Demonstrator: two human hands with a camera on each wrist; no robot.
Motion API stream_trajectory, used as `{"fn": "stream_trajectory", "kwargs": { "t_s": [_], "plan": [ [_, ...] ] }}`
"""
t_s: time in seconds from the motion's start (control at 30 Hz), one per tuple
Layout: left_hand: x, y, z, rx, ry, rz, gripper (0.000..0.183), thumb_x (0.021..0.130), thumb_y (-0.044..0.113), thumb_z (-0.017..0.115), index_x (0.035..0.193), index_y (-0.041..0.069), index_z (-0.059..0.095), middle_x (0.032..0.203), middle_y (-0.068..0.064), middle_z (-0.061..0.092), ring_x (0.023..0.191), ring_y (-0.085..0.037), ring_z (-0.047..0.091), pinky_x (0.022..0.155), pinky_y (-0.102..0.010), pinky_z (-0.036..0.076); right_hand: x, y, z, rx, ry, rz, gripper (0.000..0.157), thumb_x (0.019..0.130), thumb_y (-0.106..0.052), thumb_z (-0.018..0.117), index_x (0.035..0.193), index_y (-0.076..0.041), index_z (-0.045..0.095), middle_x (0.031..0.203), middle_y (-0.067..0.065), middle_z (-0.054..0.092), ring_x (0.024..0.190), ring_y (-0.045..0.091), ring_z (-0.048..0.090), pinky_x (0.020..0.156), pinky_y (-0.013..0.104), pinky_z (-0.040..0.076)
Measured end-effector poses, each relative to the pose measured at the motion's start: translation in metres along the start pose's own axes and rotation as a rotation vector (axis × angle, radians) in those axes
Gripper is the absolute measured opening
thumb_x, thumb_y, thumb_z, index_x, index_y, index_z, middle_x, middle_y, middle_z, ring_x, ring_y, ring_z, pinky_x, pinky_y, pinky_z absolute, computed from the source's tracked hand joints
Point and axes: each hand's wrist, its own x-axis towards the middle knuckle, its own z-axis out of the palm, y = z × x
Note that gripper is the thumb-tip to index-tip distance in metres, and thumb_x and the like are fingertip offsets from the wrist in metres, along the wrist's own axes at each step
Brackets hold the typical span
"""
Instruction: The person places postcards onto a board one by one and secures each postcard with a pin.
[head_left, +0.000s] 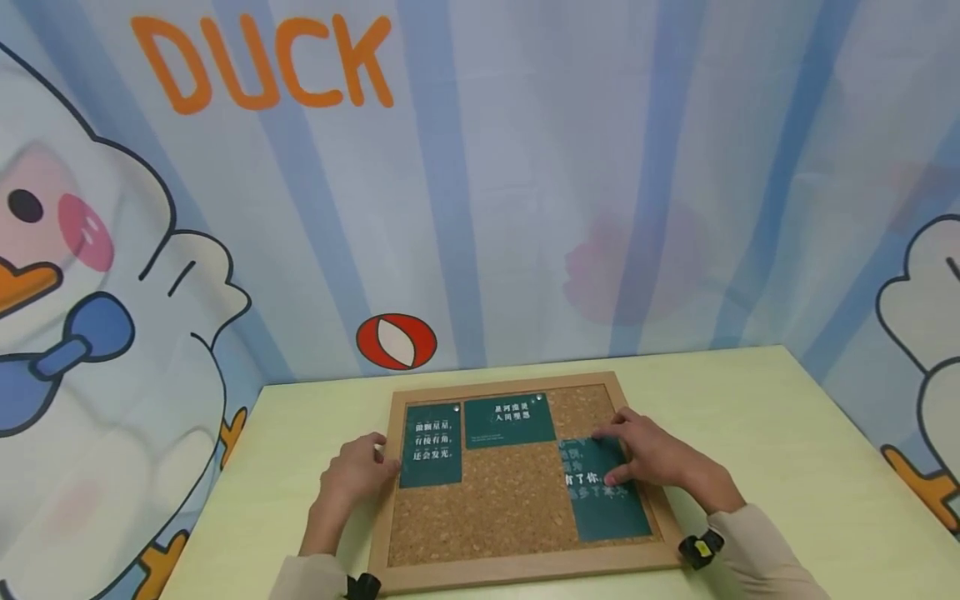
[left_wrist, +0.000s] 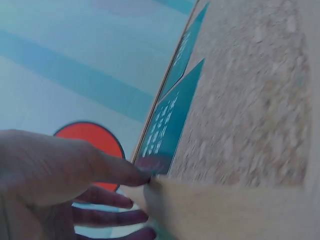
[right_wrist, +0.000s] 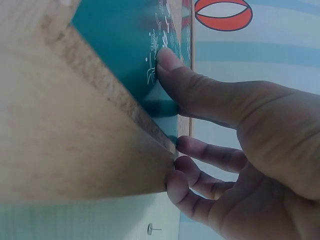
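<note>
A wood-framed cork board [head_left: 487, 517] lies on the table with green cards bearing white writing. My left hand [head_left: 360, 468] holds the board's left frame edge, its thumb on the rim and the other fingers outside it in the left wrist view. My right hand [head_left: 651, 448] holds the right-hand green card [head_left: 611, 521] near the board's right side. In the right wrist view the thumb [right_wrist: 172, 65] lies on the card's face, and the other fingers are by its edge and the frame. A left card [head_left: 431, 467] and a top middle card [head_left: 510, 425] lie flat on the cork.
Small pins show at the upper right corners of the left and middle cards. A loose metal pushpin [right_wrist: 152, 229] lies on the pale table [head_left: 750, 433] beyond the frame. A striped cloth backdrop [head_left: 525, 208] with duck drawings stands behind the table.
</note>
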Motion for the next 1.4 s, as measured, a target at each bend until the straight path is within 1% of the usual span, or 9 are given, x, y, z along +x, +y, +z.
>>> {"fn": "stream_trajectory", "kwargs": {
  "t_s": [0.13,0.3,0.47,0.63,0.73,0.87,1.0,1.2,1.4],
  "plan": [
    [-0.008,0.017,0.007,0.146,0.105,0.077,0.057,0.095,0.024,0.074,0.142,-0.003,0.057,0.121,-0.025,0.065,0.101,-0.042,0.065,0.082,-0.064,0.055,0.001,0.001,0.001,0.007,-0.005,0.004,0.061,0.082,-0.029,0.089,0.132,-0.003,0.067,0.114,0.012,0.053,0.094,0.021,0.050,0.080,0.040,0.048],
    [-0.023,0.050,0.022,0.240,0.174,0.337,0.059,0.095,0.045,0.075,0.140,0.008,0.064,0.129,-0.022,0.064,0.110,-0.043,0.062,0.087,-0.060,0.054,0.002,0.003,0.002,0.013,-0.005,0.004,0.060,0.082,-0.030,0.090,0.132,-0.005,0.067,0.115,0.011,0.053,0.095,0.021,0.050,0.081,0.041,0.049],
    [-0.042,0.087,0.041,0.306,0.038,0.585,0.070,0.094,0.073,0.057,0.146,0.026,0.061,0.140,-0.011,0.060,0.130,-0.040,0.053,0.103,-0.065,0.044,0.002,0.003,0.003,0.022,-0.009,0.005,0.060,0.082,-0.030,0.089,0.132,-0.006,0.067,0.115,0.011,0.052,0.095,0.021,0.050,0.081,0.042,0.048],
    [-0.058,0.113,0.062,0.338,-0.152,0.722,0.087,0.084,0.090,0.048,0.155,0.040,0.048,0.155,-0.005,0.047,0.144,-0.042,0.038,0.110,-0.074,0.029,0.001,0.004,0.003,0.037,-0.001,0.008,0.059,0.083,-0.030,0.089,0.132,-0.006,0.067,0.117,0.012,0.053,0.101,0.026,0.054,0.087,0.048,0.050],
    [-0.062,0.121,0.076,0.366,-0.198,0.784,0.092,0.079,0.094,0.048,0.157,0.045,0.043,0.158,-0.005,0.044,0.145,-0.046,0.036,0.107,-0.079,0.028,0.002,0.004,0.004,0.040,0.007,0.006,0.059,0.083,-0.031,0.089,0.131,-0.005,0.067,0.118,0.012,0.054,0.104,0.029,0.056,0.089,0.051,0.051],
    [-0.062,0.128,0.091,0.438,-0.217,0.814,0.096,0.075,0.097,0.048,0.158,0.050,0.036,0.158,-0.008,0.042,0.143,-0.049,0.039,0.102,-0.081,0.030,0.002,0.004,0.005,0.041,0.021,0.004,0.059,0.083,-0.030,0.089,0.132,-0.005,0.067,0.117,0.013,0.054,0.104,0.029,0.056,0.090,0.052,0.051],
    [-0.059,0.131,0.101,0.476,-0.256,0.777,0.097,0.073,0.097,0.052,0.158,0.053,0.034,0.158,-0.007,0.039,0.143,-0.050,0.037,0.103,-0.080,0.030,0.000,0.004,0.006,0.048,0.025,0.006,0.060,0.082,-0.031,0.089,0.132,-0.006,0.067,0.117,0.013,0.054,0.104,0.029,0.056,0.091,0.052,0.051],
    [-0.059,0.132,0.108,0.461,-0.296,0.744,0.095,0.073,0.095,0.055,0.157,0.055,0.034,0.161,-0.006,0.034,0.145,-0.050,0.033,0.102,-0.079,0.033,-0.003,0.008,0.004,0.056,0.031,0.013,0.061,0.082,-0.033,0.089,0.133,-0.008,0.068,0.118,0.013,0.055,0.106,0.030,0.057,0.091,0.053,0.051],
    [-0.059,0.134,0.108,0.440,-0.304,0.731,0.093,0.074,0.091,0.060,0.156,0.055,0.035,0.163,-0.007,0.033,0.147,-0.050,0.030,0.100,-0.080,0.034,-0.009,0.021,0.003,0.098,0.094,0.033,0.064,0.087,-0.036,0.085,0.140,-0.008,0.062,0.121,0.014,0.054,0.092,0.021,0.051,0.077,0.041,0.048]
  ]
}}
